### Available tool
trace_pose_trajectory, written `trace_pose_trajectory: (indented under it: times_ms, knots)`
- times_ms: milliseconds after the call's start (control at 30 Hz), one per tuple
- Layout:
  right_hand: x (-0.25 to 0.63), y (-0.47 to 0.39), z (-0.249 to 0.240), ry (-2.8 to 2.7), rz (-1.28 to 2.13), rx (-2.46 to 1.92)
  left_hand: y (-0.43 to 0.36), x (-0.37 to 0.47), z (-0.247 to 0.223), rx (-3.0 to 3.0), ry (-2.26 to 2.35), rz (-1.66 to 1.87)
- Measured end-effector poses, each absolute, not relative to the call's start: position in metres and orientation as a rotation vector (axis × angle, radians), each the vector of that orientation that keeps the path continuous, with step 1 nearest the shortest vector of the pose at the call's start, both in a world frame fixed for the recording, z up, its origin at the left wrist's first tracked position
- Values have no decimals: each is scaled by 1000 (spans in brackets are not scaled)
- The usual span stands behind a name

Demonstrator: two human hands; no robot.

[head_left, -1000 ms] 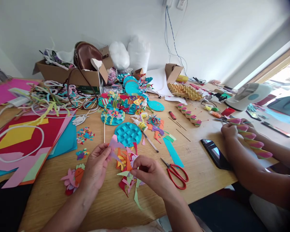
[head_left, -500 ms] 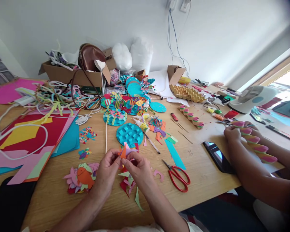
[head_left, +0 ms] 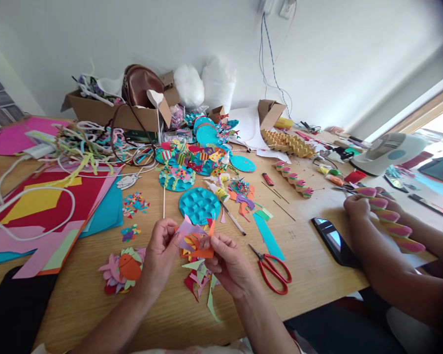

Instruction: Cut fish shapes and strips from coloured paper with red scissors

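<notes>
My left hand (head_left: 162, 250) pinches a light purple paper scrap (head_left: 189, 229) between thumb and fingers. Opposite it, my right hand (head_left: 227, 260) is closed on an orange paper scrap (head_left: 206, 252) with a cut-out edge. The two scraps overlap in my view, above a heap of coloured paper offcuts (head_left: 198, 278). Left of my hands lies a pile of paper fish cut-outs, an orange fish (head_left: 130, 266) on top. Beyond my fingers rests a blue disc with woven texture (head_left: 199, 205). Red-handled scissors (head_left: 274, 274) lie slightly open to the right.
A co-worker's hands (head_left: 358, 209) hold a pink and yellow scalloped strip (head_left: 396, 229) at the right, beside a phone (head_left: 332, 241). Coloured paper sheets (head_left: 55, 206) lie left. Glue bottles (head_left: 221, 192), a pen (head_left: 234, 220) and a cardboard box (head_left: 107, 114) stand or lie farther back.
My hands have moved apart from a close pinch. The purple and orange papers now spread out between them, purple on the left and orange on the right. The view has shifted slightly.
</notes>
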State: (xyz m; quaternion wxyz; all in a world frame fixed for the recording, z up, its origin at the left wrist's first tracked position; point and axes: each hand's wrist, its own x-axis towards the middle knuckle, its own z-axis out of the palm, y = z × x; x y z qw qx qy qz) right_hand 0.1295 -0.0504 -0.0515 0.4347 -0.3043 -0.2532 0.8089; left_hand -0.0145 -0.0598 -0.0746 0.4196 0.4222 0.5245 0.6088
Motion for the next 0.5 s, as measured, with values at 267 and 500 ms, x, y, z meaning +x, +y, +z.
trace_pose_trajectory:
  times_ms: [267, 500]
  knots:
    - [131, -52, -52, -658, 1983, -793, -59, -21, -78, 1227, 1432, 1310]
    - [119, -53, -58, -972, 1737, -1045, -59, -14, -78, 1201, 1405, 1307]
